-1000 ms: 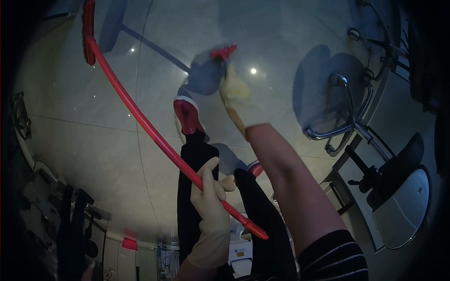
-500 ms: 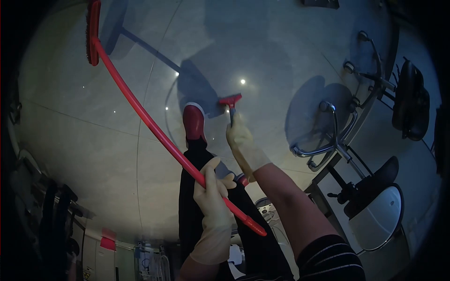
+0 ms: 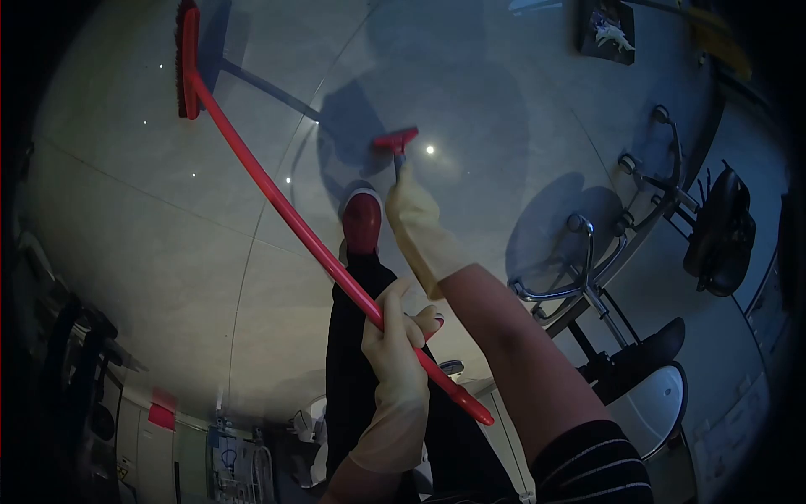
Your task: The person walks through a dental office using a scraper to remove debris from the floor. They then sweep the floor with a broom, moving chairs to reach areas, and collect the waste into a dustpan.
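Head view: left hand (image 3: 395,344) closed round broom (image 3: 304,233), right hand (image 3: 413,210) round scraper (image 3: 396,140), grip (image 3: 400,160) half-hidden.

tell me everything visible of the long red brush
The long red brush has a slim, glossy, plastic-looking handle that appears curved. Its narrow head, at the picture's upper left, carries dark bristles. The gloved left hand grips the handle toward its other end. Whether the bristles touch the floor is unclear.
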Action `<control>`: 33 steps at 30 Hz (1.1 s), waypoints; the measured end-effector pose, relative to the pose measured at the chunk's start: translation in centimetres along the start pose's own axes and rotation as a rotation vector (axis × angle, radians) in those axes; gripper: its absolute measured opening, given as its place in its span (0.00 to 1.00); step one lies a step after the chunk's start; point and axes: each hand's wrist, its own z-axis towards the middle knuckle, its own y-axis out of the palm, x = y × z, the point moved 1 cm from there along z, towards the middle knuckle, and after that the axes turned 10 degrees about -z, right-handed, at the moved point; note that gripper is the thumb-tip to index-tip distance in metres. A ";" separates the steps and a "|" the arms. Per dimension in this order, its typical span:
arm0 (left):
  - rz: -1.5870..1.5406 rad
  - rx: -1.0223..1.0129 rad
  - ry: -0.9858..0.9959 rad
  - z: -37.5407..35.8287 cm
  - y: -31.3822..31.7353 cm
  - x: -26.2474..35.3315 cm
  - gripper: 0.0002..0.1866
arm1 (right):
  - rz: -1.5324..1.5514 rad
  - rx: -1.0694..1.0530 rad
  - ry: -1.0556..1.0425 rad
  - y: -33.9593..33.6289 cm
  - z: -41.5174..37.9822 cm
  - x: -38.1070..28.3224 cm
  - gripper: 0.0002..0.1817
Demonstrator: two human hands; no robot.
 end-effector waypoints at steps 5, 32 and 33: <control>-0.004 0.019 0.022 0.7 1.1 1.7 0.17 | -0.012 0.183 -0.065 -6.8 4.9 -4.3 0.31; -0.248 -0.001 -0.103 3.2 9.2 7.1 0.17 | -0.986 0.010 -0.328 -17.7 12.6 -12.4 0.31; -0.276 0.011 -0.099 3.2 9.3 6.8 0.17 | -0.782 -0.531 -0.056 -23.4 10.1 -16.4 0.31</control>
